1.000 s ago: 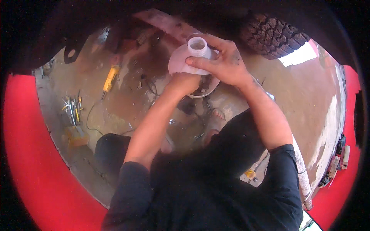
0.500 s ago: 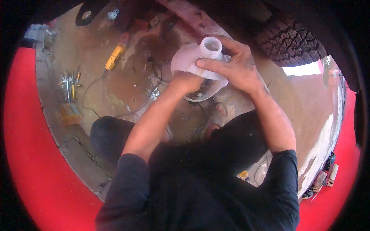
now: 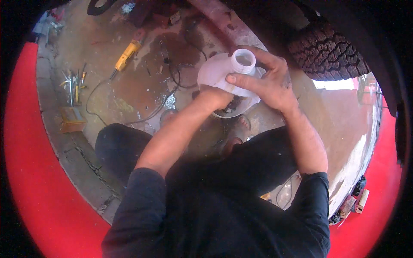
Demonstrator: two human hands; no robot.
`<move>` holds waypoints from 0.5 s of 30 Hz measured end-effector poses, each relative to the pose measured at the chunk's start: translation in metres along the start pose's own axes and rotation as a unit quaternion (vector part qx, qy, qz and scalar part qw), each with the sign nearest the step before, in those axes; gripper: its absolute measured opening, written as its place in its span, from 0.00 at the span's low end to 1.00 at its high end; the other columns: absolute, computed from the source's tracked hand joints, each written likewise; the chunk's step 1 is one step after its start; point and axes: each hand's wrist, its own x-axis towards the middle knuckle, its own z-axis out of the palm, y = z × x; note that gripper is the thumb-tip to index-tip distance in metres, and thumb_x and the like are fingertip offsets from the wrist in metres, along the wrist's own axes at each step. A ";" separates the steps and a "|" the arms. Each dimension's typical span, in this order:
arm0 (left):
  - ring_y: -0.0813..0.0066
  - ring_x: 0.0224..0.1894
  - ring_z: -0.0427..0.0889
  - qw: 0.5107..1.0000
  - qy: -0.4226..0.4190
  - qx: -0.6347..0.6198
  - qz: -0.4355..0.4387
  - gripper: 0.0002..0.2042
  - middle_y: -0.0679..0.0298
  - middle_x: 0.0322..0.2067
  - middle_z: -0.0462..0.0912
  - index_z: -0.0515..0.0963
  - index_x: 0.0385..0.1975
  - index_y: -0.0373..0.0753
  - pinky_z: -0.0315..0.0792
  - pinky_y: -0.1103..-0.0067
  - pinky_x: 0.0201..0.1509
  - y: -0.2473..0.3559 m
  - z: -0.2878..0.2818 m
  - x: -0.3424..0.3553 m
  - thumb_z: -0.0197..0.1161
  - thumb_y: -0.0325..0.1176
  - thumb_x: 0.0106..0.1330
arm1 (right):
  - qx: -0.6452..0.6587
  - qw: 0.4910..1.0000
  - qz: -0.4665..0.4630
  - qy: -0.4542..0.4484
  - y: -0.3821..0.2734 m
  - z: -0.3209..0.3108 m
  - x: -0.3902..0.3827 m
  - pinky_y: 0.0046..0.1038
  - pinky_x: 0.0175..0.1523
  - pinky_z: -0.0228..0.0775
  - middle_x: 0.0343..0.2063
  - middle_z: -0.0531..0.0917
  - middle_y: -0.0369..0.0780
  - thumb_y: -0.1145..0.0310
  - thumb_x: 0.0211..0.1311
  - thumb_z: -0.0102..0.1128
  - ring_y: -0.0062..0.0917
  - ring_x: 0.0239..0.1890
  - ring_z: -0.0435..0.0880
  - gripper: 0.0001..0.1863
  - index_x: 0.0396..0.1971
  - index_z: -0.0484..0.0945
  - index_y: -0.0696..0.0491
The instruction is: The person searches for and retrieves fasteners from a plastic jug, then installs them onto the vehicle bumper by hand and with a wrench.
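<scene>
A white plastic jug [image 3: 215, 71] with a threaded, uncapped neck is held up in front of me, its side cut open toward me. My right hand [image 3: 271, 81] grips it at the shoulder beside the neck, thumb across the front and fingers behind. Into the cut opening reaches my left hand [image 3: 217, 99], whose fingers are hidden by the jug wall. Dark bits show in the lower part of the opening, too small to make out.
On the stained floor lies a yellow corded power tool [image 3: 128, 55]. Several hand tools [image 3: 75, 86] and a small wooden box [image 3: 72, 119] stand at the left. A treaded tyre [image 3: 329, 51] is at the upper right. My sandalled foot [image 3: 243, 127] is below the jug.
The jug and both hands have shifted slightly right and down in view. The right hand keeps its grip, and the left hand stays in the opening.
</scene>
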 end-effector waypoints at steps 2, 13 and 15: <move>0.55 0.44 0.76 1.000 0.027 -0.009 -0.014 0.12 0.58 0.39 0.79 0.77 0.38 0.46 0.70 0.66 0.46 0.008 -0.012 0.005 0.60 0.39 0.54 | -0.009 1.000 -0.014 -0.004 -0.001 0.001 0.001 0.25 0.52 0.69 0.36 0.84 0.40 0.63 0.40 0.76 0.20 0.41 0.80 0.26 0.41 0.81 0.58; 0.56 0.56 0.70 0.977 -0.173 -0.125 -0.014 0.18 0.56 0.52 0.74 0.72 0.50 0.41 0.63 0.65 0.60 -0.015 0.000 0.021 0.58 0.37 0.60 | -0.004 0.998 -0.001 0.063 0.021 0.014 0.003 0.26 0.48 0.73 0.36 0.84 0.43 0.54 0.41 0.75 0.23 0.40 0.82 0.29 0.43 0.81 0.56; 0.56 0.56 0.70 0.985 -0.143 -0.090 -0.025 0.18 0.55 0.52 0.74 0.72 0.50 0.40 0.63 0.64 0.60 -0.023 0.018 0.010 0.59 0.37 0.60 | -0.045 0.996 0.033 0.063 0.026 0.017 0.005 0.27 0.48 0.74 0.37 0.85 0.43 0.49 0.39 0.74 0.25 0.39 0.84 0.29 0.40 0.82 0.52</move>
